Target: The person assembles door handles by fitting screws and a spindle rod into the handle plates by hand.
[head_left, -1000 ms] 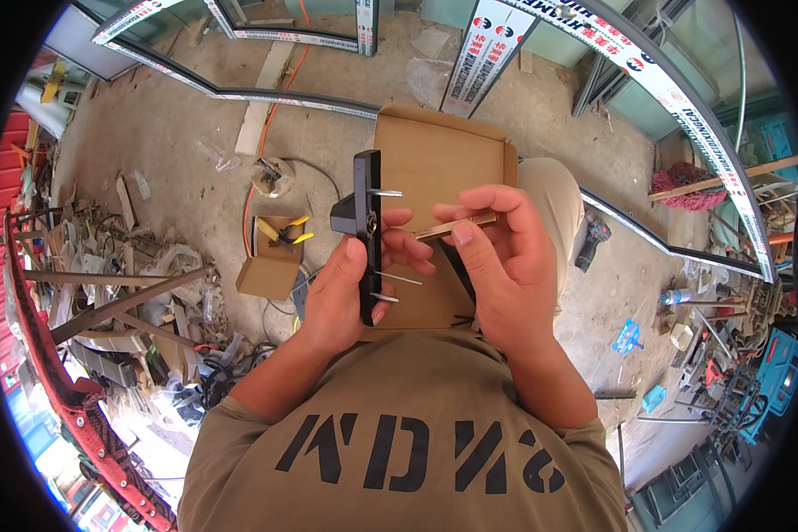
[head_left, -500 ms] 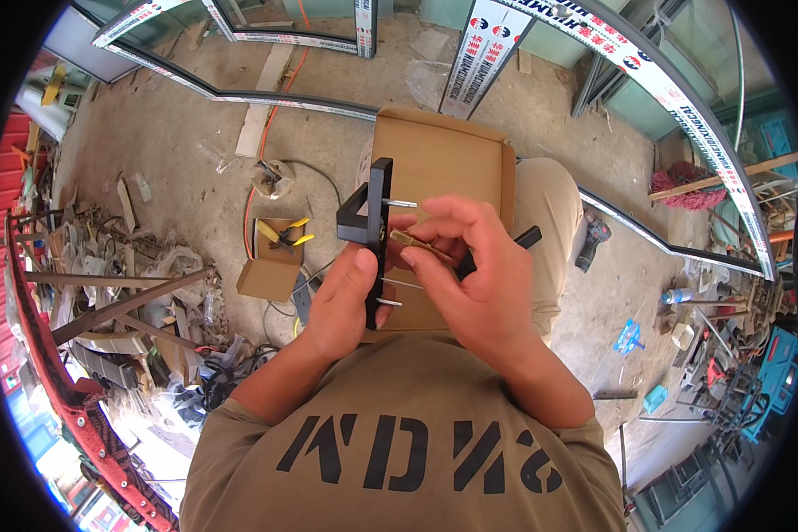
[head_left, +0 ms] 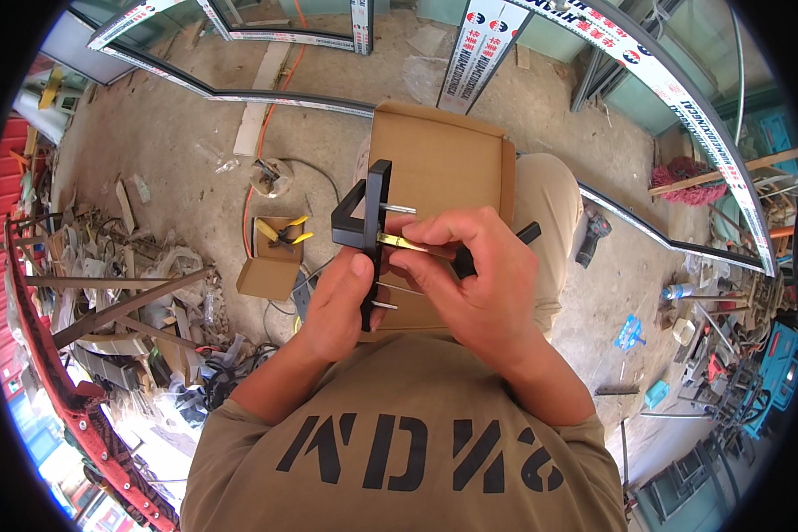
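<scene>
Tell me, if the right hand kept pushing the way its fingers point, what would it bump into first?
Probably the black handle that the left hand holds: the right hand points left, pinching a brass pin toward it.

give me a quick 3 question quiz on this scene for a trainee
1. True or false: the left hand grips the black door handle.
2. What does the right hand pinch against the handle? A) a brass-coloured spindle B) a paintbrush C) a tape measure
3. Which tool lies in the small open cardboard box on the floor?

Key
1. True.
2. A, the brass-coloured spindle.
3. The yellow-handled pliers.
</scene>
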### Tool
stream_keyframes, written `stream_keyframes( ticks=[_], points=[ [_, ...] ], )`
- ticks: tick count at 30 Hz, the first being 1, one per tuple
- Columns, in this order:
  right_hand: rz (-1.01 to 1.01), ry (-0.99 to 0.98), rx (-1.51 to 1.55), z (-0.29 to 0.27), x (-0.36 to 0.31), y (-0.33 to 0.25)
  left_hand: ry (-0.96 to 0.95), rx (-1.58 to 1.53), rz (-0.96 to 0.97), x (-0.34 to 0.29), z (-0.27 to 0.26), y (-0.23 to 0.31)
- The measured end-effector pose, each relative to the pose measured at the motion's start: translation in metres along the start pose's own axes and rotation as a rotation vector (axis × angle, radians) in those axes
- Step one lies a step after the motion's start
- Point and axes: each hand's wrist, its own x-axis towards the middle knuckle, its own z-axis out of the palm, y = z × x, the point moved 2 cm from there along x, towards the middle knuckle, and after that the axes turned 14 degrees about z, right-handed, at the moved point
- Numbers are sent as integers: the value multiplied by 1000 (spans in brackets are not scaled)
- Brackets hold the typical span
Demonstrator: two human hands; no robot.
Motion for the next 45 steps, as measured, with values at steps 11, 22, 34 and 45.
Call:
stream_keyframes(
  ticks=[11,22,34,45],
  points=[
    [-157,24,7,2,1,4,22,69,35,-1,-2,-1],
    [-40,19,52,2,-2,8,53,101,32,-1,3,0],
    [-669,169,-276,0,2,7,65,-52,-23,-1,5,2],
    [-568,-4,-164,1,9,9,-34,-64,-76,-9,-5,-1]
  ],
)
